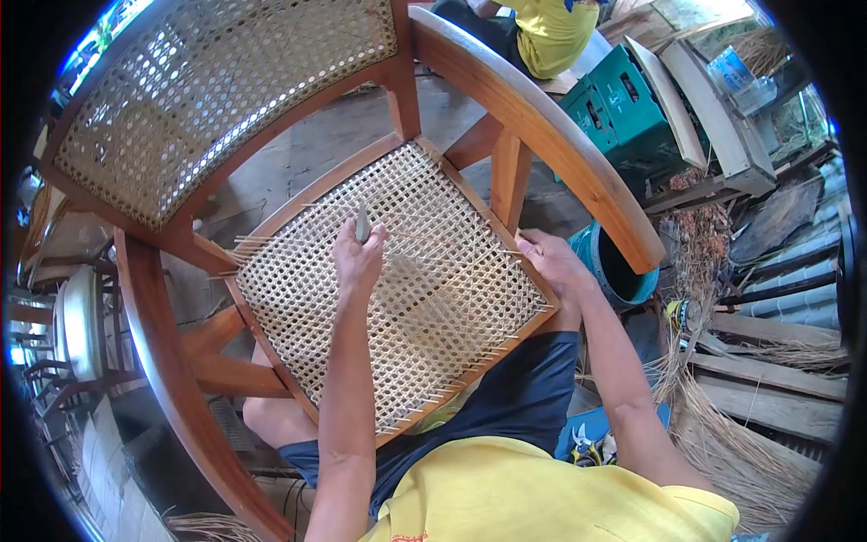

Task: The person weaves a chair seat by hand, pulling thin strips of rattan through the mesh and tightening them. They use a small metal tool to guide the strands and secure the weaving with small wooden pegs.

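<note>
A wooden armchair with a woven cane seat (424, 280) lies across my lap, with loose cane ends sticking out along the seat's edges. Over the left part of the weave, my left hand (359, 253) is closed around a small pointed tool (362, 221), its tip pointing away from me. At the right edge of the seat frame, my right hand (549, 260) has its fingers bent together at the rim; what they hold, if anything, is too small to make out. A thin cane strand runs across the seat between the two hands.
The woven backrest (226, 90) and curved armrests (560, 135) surround the seat. Right of it stand a teal bucket (591, 262) and green crate (623, 99). Cane strands (722, 443) and pliers (587, 447) lie at lower right. Another person (551, 36) sits beyond.
</note>
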### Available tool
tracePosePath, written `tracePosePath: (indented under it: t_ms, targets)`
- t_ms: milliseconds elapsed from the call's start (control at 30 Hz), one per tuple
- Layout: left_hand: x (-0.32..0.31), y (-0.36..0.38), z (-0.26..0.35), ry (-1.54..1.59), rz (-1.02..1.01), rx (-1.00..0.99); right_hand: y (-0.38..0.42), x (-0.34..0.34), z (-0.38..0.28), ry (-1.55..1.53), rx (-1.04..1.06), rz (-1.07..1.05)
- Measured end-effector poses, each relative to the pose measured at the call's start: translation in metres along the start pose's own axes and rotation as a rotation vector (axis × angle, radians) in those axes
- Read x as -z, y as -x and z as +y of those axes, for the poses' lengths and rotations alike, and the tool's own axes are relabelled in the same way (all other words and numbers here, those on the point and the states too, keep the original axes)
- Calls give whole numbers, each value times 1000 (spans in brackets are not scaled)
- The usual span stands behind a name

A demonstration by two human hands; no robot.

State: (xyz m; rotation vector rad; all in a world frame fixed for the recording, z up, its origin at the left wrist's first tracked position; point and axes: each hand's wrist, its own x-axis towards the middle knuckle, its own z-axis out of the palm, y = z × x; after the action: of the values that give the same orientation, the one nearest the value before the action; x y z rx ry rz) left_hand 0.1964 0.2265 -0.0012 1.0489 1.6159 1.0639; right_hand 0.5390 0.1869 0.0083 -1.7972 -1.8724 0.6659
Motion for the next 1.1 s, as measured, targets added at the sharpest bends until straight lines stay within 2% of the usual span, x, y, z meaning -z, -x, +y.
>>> tracePosePath:
  t_ms: [33, 100, 200, 233, 267, 300, 367, 400, 433, 500, 533, 567, 633, 667, 733, 800, 833, 867, 900, 967, 1033, 1100]
  targets:
    - [-1, -4, -7, -6, -3, -8, -2, 3, 6, -24, -98, -162]
    - [-3, -12, -31, 506, -110, -59, -7, 8, 10, 81, -56, -165]
    - [-8, -10, -20, 382, -68, -24, -2, 10, 1, 62, -77, -59]
    - [-12, -12, -22, 331, -60, -26, 0, 6, 4, -164, -234, -79]
    - [-20, -12, -24, 549, -46, -90, 3, 0, 9, -394, -393, -100]
    - [-26, -12, -27, 540, -50, -90, 7, -9, 18, -403, -396, -98]
    - [-31, -10, -29, 458, 18, -171, 13, -20, 17, -920, -439, 43]
    - [-33, -9, -31, 395, 59, -158, 16, -17, 20, -1064, -559, 73]
    - [-33, -2, -21, 389, 57, -157, 20, -15, 20, -1069, -562, 73]
    - [-33, 10, 1, 31, 123, -10, 24, -7, 22, -508, -410, 118]
    - [-35, 8, -9, 121, 107, -36, 27, 2, 16, -371, -260, 137]
    - [-37, 15, 2, 120, 100, -31, 28, 16, 11, -369, -268, 138]
    - [-46, 29, 22, 28, 47, 146, 20, 45, 9, -62, -365, 24]
    - [-51, 26, 4, 94, 80, -30, 17, 45, 36, -152, -223, 4]
    - [-49, 24, -2, 97, 79, -30, 22, 75, 69, -142, -29, -122]
    - [-47, 21, -6, 107, 66, -40, 42, 123, 110, -70, -190, -144]
    - [-46, 21, -6, 115, 68, -36, 53, 149, 123, 1, -417, -150]
    - [-45, 21, -5, 127, 38, 10, 55, 170, 104, 353, -630, -140]
    - [-44, 20, -5, 139, 9, 54, 54, 185, 46, 740, -715, -240]
    - [-45, 21, -3, 177, 42, 48, 68, 179, 30, 748, -567, 2]
    - [-43, 24, 3, 254, -54, 81, 82, 141, -20, 374, -494, 142]
    - [-46, 24, 0, 290, -37, 80, 67, 92, -30, 72, -44, -193]
